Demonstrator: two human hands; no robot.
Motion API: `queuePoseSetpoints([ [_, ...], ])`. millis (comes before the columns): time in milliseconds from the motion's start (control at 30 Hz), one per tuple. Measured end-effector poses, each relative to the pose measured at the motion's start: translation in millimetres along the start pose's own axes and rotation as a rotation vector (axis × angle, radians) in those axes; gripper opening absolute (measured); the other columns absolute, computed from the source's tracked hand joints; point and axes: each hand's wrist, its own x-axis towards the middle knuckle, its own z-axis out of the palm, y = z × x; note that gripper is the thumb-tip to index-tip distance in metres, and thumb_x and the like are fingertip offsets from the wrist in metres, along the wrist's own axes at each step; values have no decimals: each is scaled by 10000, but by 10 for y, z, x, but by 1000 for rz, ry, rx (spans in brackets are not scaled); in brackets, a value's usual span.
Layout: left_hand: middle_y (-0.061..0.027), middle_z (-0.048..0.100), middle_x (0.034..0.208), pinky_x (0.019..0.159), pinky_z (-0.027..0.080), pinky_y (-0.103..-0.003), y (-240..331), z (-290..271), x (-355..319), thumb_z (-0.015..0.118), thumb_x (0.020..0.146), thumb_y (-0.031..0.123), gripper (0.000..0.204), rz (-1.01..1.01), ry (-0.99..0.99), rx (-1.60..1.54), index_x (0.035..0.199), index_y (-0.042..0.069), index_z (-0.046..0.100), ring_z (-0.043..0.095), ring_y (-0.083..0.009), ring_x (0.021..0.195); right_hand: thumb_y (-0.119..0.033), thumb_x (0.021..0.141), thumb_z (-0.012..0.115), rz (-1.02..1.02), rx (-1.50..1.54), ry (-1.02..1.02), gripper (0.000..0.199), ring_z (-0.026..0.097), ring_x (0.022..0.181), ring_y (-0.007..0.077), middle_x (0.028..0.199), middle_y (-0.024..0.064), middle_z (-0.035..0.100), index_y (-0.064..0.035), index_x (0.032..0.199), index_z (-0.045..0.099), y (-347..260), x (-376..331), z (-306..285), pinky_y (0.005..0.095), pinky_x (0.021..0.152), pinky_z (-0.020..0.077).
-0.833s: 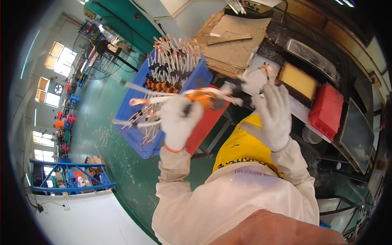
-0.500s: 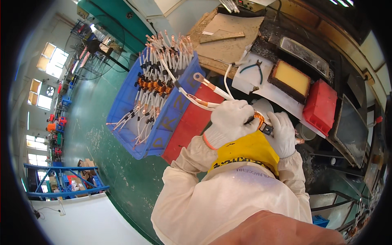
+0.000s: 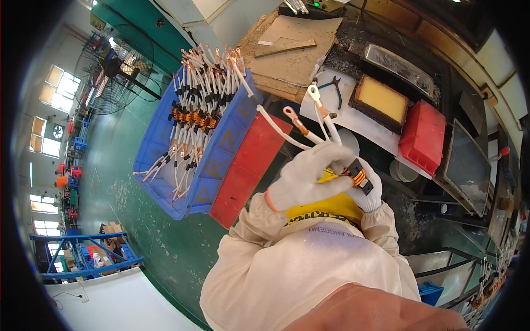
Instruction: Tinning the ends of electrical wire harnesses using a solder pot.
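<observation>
In front of my chest I hold a copper-wound coil (image 3: 359, 177) with black end pieces. My right hand (image 3: 372, 194), in a white glove, is closed round its far side. My left hand (image 3: 301, 179), also gloved, pinches at the coil with thumb and fingers. White cables (image 3: 333, 130) run from behind my left hand, away from me. Two of them end in copper ring lugs (image 3: 292, 115), standing up and fanned apart; another long cable (image 3: 276, 122) bends left toward the blue crate. The leads' joins at the coil are hidden by my fingers.
A blue crate (image 3: 207, 185) full of similar coils with white leads stands left, beside a red box (image 3: 251, 165). On the bench lie pliers (image 3: 338, 92), a tray of yellowish material (image 3: 381, 102) and a red container (image 3: 422, 138). A round pot (image 3: 404, 171) sits below.
The coil has been turned, so its windings now face up between my hands. The lugged cables have swung upright and spread apart, and my left hand's grip has shifted.
</observation>
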Motion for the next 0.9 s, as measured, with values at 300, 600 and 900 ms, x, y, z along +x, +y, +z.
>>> queuePoseSetpoints([
  [300, -74, 640, 1047, 825, 539, -311, -641, -186, -274, 587, 966, 222, 330, -589, 373, -810, 1207, 0, 547, 641, -180, 917, -103, 699, 857, 199, 131, -195, 607, 637, 975, 119, 1107, 55, 675, -8, 1227, 573, -276, -97, -93, 262, 923, 502],
  [600, -238, 423, 1441, 1074, 418, -551, -974, 68, -166, 368, 806, 839, 1035, -356, 389, -1199, 1506, 81, 286, 456, -376, 1313, -184, 729, 852, 308, 37, -285, 610, 634, 996, 114, 1134, 69, 674, -24, 1250, 578, -212, -129, 81, 260, 913, 497],
  [900, 10, 558, 654, 512, 432, -279, -1167, 36, -152, 541, 937, 591, 481, -470, 698, -1116, 934, 113, 591, 453, -103, 499, -376, 708, 847, 304, -231, -328, 709, 685, 976, 200, 1088, 101, 706, -38, 1266, 571, -201, -116, 194, 289, 898, 514],
])
